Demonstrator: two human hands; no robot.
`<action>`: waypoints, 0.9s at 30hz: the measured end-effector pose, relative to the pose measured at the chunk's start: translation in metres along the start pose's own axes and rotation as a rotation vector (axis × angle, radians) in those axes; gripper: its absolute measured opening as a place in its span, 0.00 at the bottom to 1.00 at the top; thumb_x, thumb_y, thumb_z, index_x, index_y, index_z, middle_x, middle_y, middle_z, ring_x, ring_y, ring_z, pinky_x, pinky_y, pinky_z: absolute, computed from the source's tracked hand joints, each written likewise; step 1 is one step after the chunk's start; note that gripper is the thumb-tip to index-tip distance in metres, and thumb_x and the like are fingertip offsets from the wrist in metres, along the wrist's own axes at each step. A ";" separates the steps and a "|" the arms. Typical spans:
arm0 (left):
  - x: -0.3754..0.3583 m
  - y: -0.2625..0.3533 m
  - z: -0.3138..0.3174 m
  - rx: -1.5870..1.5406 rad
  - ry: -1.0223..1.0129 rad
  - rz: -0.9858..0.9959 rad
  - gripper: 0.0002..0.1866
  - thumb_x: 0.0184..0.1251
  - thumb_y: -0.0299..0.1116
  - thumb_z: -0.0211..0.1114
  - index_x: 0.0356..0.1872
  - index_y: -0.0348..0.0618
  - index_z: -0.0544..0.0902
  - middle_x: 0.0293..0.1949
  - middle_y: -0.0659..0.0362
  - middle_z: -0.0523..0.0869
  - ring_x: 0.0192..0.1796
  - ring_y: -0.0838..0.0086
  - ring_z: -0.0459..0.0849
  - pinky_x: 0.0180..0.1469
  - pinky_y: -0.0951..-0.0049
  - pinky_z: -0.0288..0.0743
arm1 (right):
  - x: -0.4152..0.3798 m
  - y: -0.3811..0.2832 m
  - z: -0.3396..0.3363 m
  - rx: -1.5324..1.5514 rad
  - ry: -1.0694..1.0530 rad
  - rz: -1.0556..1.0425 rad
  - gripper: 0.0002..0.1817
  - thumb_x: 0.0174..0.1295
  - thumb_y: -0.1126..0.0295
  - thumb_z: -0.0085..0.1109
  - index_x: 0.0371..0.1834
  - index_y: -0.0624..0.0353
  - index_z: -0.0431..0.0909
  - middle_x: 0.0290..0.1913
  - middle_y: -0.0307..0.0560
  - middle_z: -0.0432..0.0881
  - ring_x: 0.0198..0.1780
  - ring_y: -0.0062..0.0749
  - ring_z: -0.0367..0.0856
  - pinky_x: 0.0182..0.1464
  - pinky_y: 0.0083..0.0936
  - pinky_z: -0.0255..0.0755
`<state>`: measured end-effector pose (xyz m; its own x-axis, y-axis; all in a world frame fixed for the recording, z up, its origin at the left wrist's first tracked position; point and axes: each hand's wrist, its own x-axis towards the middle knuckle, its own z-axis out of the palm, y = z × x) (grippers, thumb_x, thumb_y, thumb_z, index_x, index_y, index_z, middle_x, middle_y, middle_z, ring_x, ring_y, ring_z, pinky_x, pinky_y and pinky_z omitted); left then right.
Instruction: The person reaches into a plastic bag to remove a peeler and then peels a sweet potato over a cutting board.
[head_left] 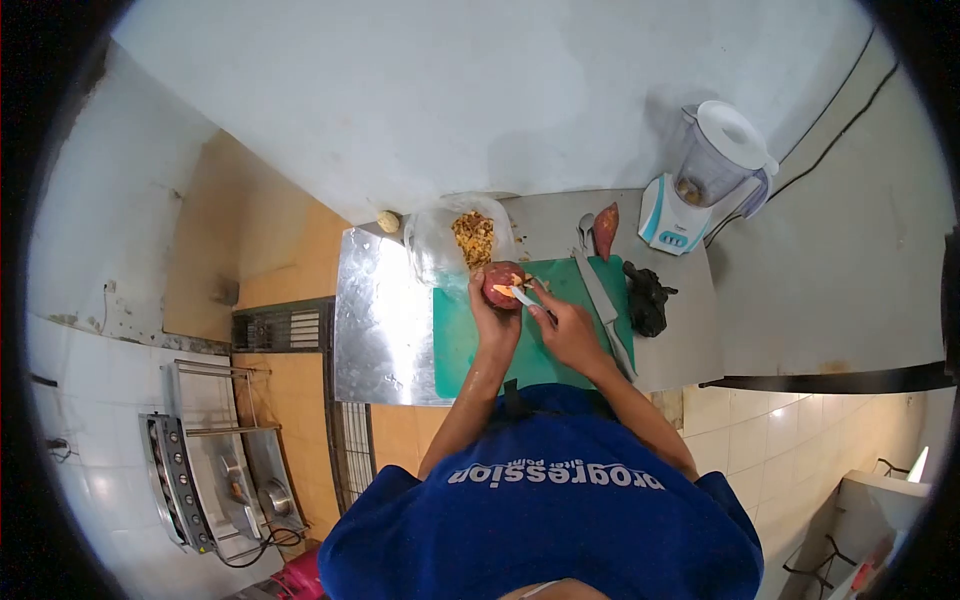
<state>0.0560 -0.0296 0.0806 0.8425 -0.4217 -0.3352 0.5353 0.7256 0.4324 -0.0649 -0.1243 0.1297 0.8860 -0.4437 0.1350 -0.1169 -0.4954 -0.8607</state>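
My left hand point(492, 318) is wrapped round a red-skinned sweet potato point(499, 276) and holds it above the green cutting board point(462, 350). Orange flesh shows where some of its skin is gone. My right hand point(572, 338) grips a small white peeler point(522, 296), its tip against the bared side of the sweet potato; the fingers partly cover the tool. To the right on the board lies a large knife point(598, 298) with a pale handle. Just beyond my left hand, a clear plastic bag point(432, 245) holds yellow-brown chopped pieces point(473, 238).
Another sweet potato point(605, 231) and a spoon point(586, 228) lie behind the board. A crumpled black plastic bag point(648, 300) sits at its right edge. The blender point(715, 165) stands at the back right, its cord along the wall. A small pale round item point(388, 222) is at the back left.
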 end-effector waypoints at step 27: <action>0.021 0.030 -0.092 1.305 -0.402 0.317 0.28 0.55 0.36 0.76 0.57 0.41 0.78 0.58 0.47 0.79 0.65 0.51 0.76 0.66 0.59 0.71 | -0.039 0.059 0.062 -0.075 -0.142 0.292 0.26 0.76 0.55 0.53 0.75 0.40 0.69 0.45 0.65 0.85 0.44 0.52 0.87 0.48 0.38 0.76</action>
<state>0.0838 0.0332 0.0092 0.7771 -0.6235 0.0858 -0.1957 -0.1099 0.9745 -0.0786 -0.0901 0.0431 0.8632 -0.4692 -0.1863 -0.4031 -0.4186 -0.8138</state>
